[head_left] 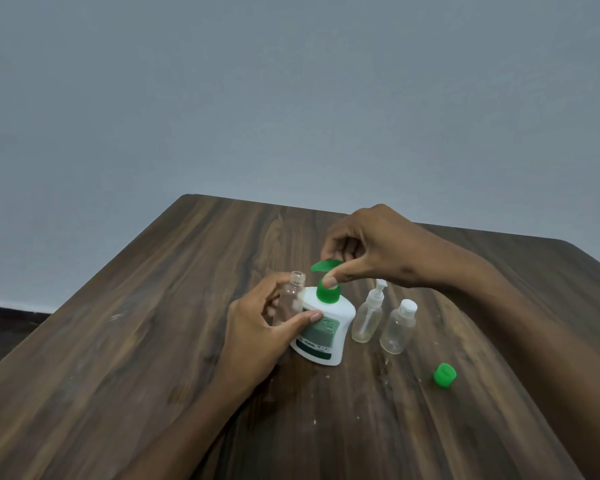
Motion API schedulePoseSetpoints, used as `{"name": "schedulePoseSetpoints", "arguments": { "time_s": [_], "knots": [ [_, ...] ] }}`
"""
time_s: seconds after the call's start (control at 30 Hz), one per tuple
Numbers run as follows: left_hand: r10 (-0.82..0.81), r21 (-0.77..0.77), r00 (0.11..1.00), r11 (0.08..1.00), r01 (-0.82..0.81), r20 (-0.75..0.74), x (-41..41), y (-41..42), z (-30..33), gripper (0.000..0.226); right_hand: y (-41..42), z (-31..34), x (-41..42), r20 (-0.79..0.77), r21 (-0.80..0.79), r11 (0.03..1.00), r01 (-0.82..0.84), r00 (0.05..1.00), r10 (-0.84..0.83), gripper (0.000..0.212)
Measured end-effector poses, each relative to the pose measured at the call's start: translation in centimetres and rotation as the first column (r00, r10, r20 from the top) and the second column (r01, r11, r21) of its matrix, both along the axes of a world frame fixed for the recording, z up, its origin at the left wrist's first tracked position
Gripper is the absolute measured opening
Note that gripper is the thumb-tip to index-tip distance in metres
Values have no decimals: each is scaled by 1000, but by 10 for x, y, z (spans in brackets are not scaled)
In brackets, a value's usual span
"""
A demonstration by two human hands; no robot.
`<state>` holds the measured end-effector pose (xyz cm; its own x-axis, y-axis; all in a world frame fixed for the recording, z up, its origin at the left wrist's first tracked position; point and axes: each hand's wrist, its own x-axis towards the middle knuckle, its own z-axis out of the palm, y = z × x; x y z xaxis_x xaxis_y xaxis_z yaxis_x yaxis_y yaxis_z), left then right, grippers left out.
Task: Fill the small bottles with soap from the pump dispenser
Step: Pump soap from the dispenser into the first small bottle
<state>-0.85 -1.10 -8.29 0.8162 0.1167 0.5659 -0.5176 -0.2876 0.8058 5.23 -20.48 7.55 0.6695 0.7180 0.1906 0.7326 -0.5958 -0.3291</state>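
Head cam: the left hand comes in from about 7 o'clock, fingers curled around an uncapped clear bottle, thumb stretched onto the label of the dispenser, so the bottle sits pressed right against the dispenser's side. The right hand reaches in from 4 o'clock, arched over the green pump, thumb tip at the pump's neck and curled fingers at its spout. The dispenser is white, rounded, smooth plastic with a green collar, dead center on the dark woodgrain table. Just at its 3 o'clock stand a clear pump bottle and a clear capped bottle. A ribbed green cap lies loose at 4 o'clock.
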Motion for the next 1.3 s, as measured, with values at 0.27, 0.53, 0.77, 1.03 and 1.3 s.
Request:
{"name": "schedulePoseSetpoints", "arguments": {
  "time_s": [0.27,0.53,0.77,1.03,1.3],
  "knots": [
    [69,11,992,997,-70,104,-6,5,0,44,-6,3,-5,-34,-2,1000,19,999,-20,26],
    [75,80,989,993,-86,124,-14,1,3,30,34,-18,26,-33,285,925,250,967,-251,34],
    [98,144,983,982,-121,156,-11,2,5,31,59,-39,41,-211,332,830,449,893,-398,37],
    [107,160,987,979,-125,117,-6,3,6,33,63,-51,41,-76,304,803,512,854,-515,32],
    [103,197,987,972,-126,124,-10,2,5,38,62,-56,36,-3,230,802,551,825,-565,34]
  ]
}}
